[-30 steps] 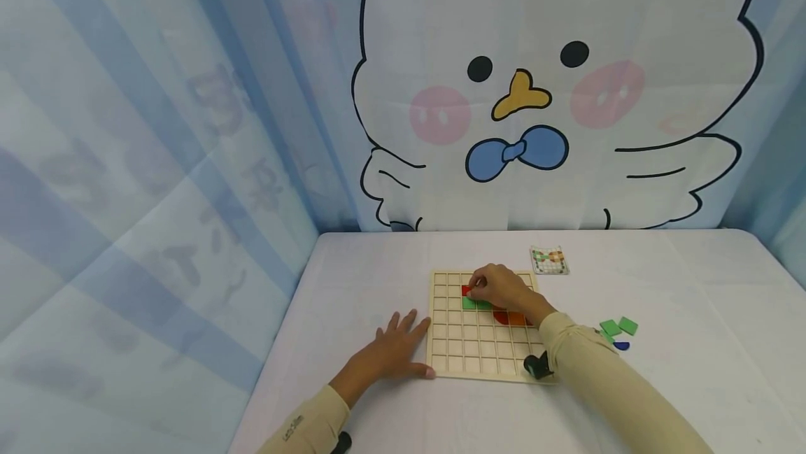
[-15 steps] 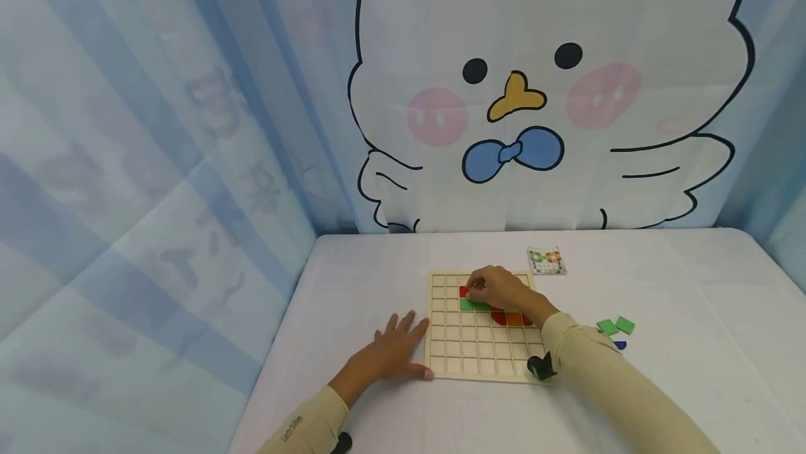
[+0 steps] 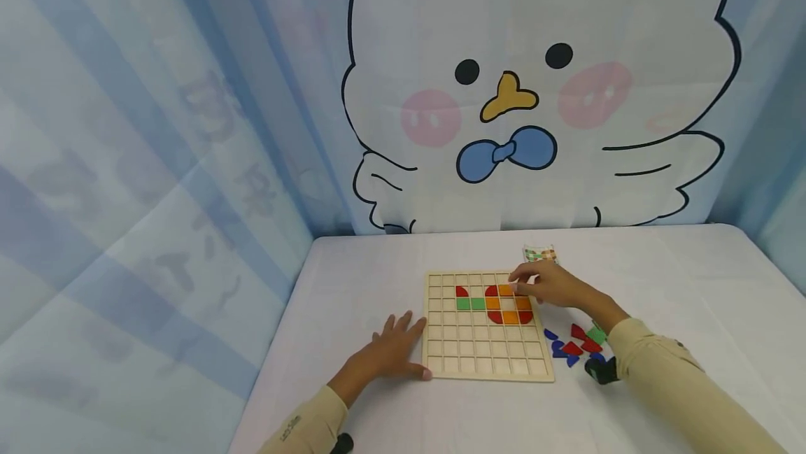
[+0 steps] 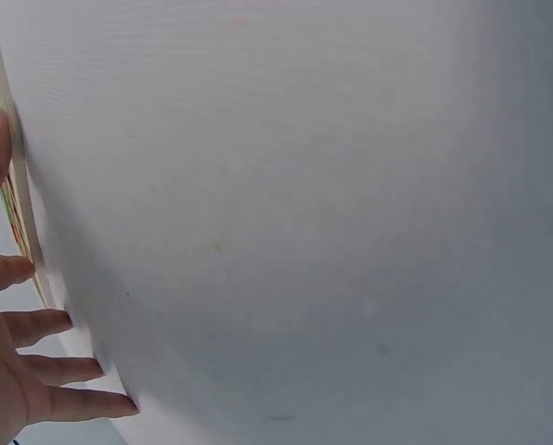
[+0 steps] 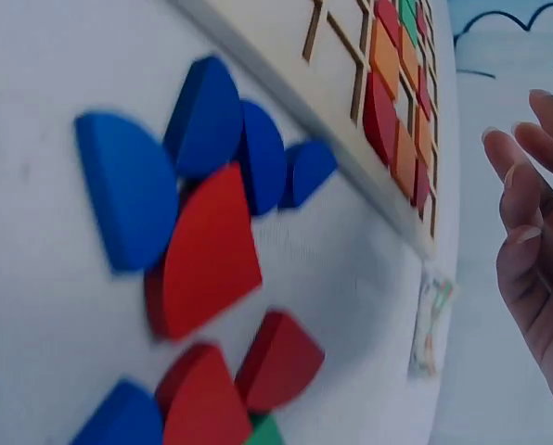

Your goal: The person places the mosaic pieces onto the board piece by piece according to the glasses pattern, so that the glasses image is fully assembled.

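A pale wooden grid board [image 3: 485, 362] lies flat on the table. Set in its cells are a red quarter-round piece [image 3: 462, 292], green squares [image 3: 464, 303] and a ring of orange squares [image 3: 508, 317] with red rounded corners. My left hand [image 3: 393, 351] rests with spread fingers against the board's left side; the left wrist view also has this hand [image 4: 12, 366] at the board's edge. Over the board's upper right corner hovers my right hand [image 3: 549, 282]. Its fingers are loosely bent with nothing visible between them, as the right wrist view shows this hand [image 5: 536, 232].
Right of the board lie several loose pieces: red quarter-rounds [image 3: 578, 331], blue rounded ones [image 5: 128, 185] and a green square [image 3: 595, 334]. A small patterned card [image 3: 539, 252] sits behind the board, partly covered by the right hand. A cartoon-printed curtain [image 3: 504, 202] hangs behind the table.
My right hand has left the red quarter-round piece and moved right to the board's corner. The piece, the ring and more loose pieces are now uncovered. My left hand stays in place.
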{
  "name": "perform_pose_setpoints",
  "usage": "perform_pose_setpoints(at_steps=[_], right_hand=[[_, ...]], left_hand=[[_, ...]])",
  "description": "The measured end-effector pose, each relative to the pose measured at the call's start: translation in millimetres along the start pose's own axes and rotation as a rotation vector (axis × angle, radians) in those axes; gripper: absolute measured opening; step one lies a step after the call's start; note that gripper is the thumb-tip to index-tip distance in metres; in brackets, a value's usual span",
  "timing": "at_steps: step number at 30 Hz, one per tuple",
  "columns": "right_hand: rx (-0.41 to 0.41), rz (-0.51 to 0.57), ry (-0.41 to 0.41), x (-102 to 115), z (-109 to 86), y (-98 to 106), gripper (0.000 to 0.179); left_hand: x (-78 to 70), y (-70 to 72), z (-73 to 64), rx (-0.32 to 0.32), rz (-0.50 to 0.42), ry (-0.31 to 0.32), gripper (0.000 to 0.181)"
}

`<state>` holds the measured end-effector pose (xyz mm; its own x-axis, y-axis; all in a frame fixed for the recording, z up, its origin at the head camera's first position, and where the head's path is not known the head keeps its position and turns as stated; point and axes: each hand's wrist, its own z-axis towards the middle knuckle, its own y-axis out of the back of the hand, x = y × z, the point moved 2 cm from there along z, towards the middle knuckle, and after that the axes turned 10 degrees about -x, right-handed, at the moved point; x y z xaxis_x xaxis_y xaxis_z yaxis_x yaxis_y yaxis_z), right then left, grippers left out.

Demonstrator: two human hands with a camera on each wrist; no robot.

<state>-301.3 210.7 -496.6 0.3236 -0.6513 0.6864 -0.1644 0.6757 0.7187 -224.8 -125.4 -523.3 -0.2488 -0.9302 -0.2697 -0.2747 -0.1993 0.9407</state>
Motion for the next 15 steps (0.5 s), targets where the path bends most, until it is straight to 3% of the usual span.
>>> perform_pose_setpoints(at_steps=[7,15], right_hand=[[-0.062,-0.029,-0.186,-40,-37.2,37,0.032],[-0.078,-0.188,-0.218,-81,-84.5,66,0.03]], left_hand=[[1.0,-1.6,-0.4,0.004,-0.007,0.006,0.102],[2.0,-1.0,-1.0,0.002,-0.024,0.004,0.102]])
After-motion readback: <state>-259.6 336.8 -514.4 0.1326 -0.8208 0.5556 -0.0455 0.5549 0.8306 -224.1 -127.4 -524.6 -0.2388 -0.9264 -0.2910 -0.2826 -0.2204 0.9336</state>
